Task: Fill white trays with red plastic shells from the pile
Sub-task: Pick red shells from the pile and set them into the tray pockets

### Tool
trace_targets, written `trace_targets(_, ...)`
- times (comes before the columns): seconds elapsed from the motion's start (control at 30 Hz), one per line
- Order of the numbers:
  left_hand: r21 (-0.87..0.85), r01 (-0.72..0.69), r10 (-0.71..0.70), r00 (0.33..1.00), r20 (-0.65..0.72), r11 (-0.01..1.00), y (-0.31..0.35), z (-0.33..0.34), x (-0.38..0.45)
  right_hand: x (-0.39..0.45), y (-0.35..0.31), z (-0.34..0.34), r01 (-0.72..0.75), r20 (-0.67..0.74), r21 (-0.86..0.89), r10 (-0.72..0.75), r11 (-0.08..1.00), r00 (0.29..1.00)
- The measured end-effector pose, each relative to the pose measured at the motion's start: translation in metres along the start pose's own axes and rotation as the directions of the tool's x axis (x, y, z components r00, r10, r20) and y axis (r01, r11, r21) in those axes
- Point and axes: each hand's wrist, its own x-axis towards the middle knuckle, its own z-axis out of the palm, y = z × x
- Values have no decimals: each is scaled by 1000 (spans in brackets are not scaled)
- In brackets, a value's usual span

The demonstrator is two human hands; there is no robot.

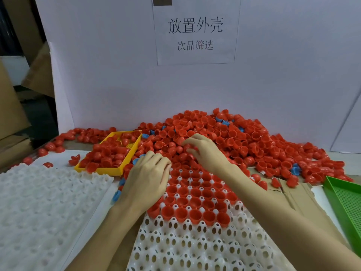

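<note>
Left hand point(150, 180) rests curled on the white tray point(195, 241), steadying it; right hand point(205, 151) reaches its grip, fingertips pinching a red shell, into the far pile point(224, 133).

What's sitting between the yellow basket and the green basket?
In the head view: both hands, the red shell pile, and the half-filled white tray.

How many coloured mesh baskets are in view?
2. A yellow basket holding red shells sits left of the pile; a green basket lies at the right edge, partly cut off. Others may be out of view.
</note>
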Motion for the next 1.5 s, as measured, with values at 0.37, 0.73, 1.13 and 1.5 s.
trace_targets(0.37, -432, 50, 19, 988, 154, 900, 40, -9, -2, -110, -14, -67, -222, 185, 682, 130, 697, 974)
trace_targets(0.73, -588, 175, -69, 978, 199, 789, 85, -24, -6, -140, -22, -58, -196, 2, 668, 262, 718, 965)
trace_targets(1.13, -607, 17, 71, 990, 121, 794, 87, -15, -13, -145, -28, -61, -228, 59, 571, 237, 789, 970)
trace_targets(1.5, -270, -44, 65, 995, 70, 962, 39, -26, 5, -163, -1, -105, -359, 243, 185, 311, 915, 919)
